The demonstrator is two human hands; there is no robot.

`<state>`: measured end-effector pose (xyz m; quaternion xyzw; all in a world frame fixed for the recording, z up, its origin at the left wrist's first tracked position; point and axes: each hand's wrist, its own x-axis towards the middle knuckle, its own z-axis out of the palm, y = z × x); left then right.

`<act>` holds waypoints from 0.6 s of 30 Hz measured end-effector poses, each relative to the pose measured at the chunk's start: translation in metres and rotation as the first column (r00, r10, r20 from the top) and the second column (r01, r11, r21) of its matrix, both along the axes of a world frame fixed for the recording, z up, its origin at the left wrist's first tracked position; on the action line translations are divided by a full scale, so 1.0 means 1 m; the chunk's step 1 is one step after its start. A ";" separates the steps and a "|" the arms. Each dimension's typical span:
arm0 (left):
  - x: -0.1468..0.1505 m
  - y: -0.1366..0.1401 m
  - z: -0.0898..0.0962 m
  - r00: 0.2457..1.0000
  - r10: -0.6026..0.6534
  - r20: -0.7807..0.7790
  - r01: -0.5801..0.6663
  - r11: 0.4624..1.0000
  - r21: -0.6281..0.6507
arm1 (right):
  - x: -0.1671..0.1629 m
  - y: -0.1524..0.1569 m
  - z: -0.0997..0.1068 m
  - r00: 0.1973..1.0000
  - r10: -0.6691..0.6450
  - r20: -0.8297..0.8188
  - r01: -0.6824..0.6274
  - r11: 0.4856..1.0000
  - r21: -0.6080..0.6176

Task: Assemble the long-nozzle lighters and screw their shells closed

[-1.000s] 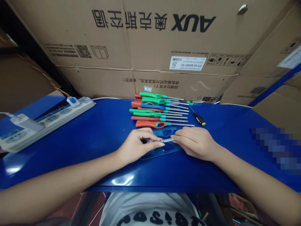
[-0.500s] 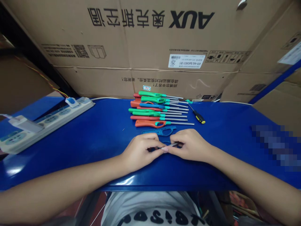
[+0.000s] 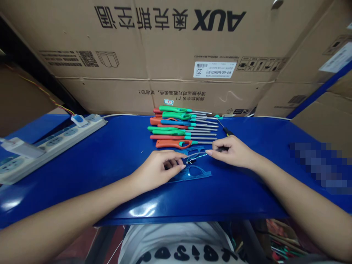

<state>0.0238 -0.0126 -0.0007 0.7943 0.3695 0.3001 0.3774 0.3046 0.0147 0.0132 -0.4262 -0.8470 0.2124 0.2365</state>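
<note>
My right hand (image 3: 233, 152) is closed, thumb and fingers pinching a thin pale wire (image 3: 196, 153); a small dark piece (image 3: 222, 149) shows behind its fingertips. The wire's other end reaches the index fingertip of my left hand (image 3: 159, 167). Its fingers are curled, with a gap between thumb and index finger. Beneath the hands lie two blue lighter shell halves, the nearer shell half (image 3: 205, 173) partly covered by my left hand and the farther shell half (image 3: 200, 148) behind the wire. Small light and dark wire parts (image 3: 191, 160) sit between them.
Several stick lighters (image 3: 172, 143), green, red, orange and blue, lie in a stack at the back. A screwdriver (image 3: 227, 131) rests behind my right hand. At left is a white power strip (image 3: 79, 135) with plugs. A cardboard wall (image 3: 123, 93) rises behind the blue table (image 3: 110, 194).
My hands have moved apart, the right one going right and farther back, the left one leftward. The pale wire now spans between them, and the nearer blue shell half shows more.
</note>
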 end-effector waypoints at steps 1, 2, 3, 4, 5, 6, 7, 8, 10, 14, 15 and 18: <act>0.000 0.000 0.000 1.000 0.004 -0.012 -0.004 1.000 -0.005 | 0.002 0.001 0.000 1.000 0.011 -0.013 -0.011 1.000 -0.006; 0.000 0.001 0.000 1.000 0.012 -0.023 -0.011 1.000 0.010 | 0.002 0.002 -0.001 0.999 0.022 -0.029 -0.022 1.000 -0.007; 0.001 0.002 -0.001 0.999 0.019 -0.028 -0.018 0.999 0.039 | 0.002 0.001 -0.001 0.998 0.034 -0.046 -0.034 0.999 -0.004; 0.001 0.002 -0.001 0.999 0.025 -0.027 -0.023 0.997 0.074 | 0.002 0.001 0.000 0.997 0.046 -0.066 -0.045 0.999 0.007; 0.001 0.003 -0.001 0.999 0.029 -0.021 -0.027 0.994 0.106 | 0.001 0.000 0.000 0.995 0.059 -0.087 -0.057 0.998 0.027; 0.001 0.004 -0.002 0.999 0.031 -0.011 -0.029 0.991 0.131 | 0.000 -0.002 0.001 0.992 0.073 -0.103 -0.068 0.996 0.052; 0.001 0.004 -0.001 1.000 0.025 -0.005 -0.024 0.989 0.146 | -0.001 -0.003 0.003 0.990 0.087 -0.112 -0.079 0.994 0.078; 0.001 0.005 -0.001 1.000 0.011 -0.007 -0.010 0.988 0.155 | -0.003 -0.005 0.004 0.988 0.099 -0.115 -0.087 0.991 0.103; 0.000 0.005 0.001 0.998 -0.044 -0.039 0.049 0.986 0.161 | -0.004 -0.007 0.007 0.987 0.115 -0.108 -0.099 0.985 0.143; 0.000 0.003 0.003 0.990 -0.128 -0.057 0.132 0.989 0.070 | -0.005 -0.009 0.007 0.987 0.131 -0.089 -0.112 0.974 0.195; 0.001 0.003 0.003 0.991 -0.130 -0.026 0.130 0.991 0.023 | -0.005 -0.009 0.006 0.987 0.135 -0.088 -0.114 0.972 0.207; 0.001 0.003 0.004 0.992 -0.120 0.046 0.123 0.990 -0.071 | -0.003 -0.008 0.004 0.987 0.135 -0.082 -0.113 0.966 0.234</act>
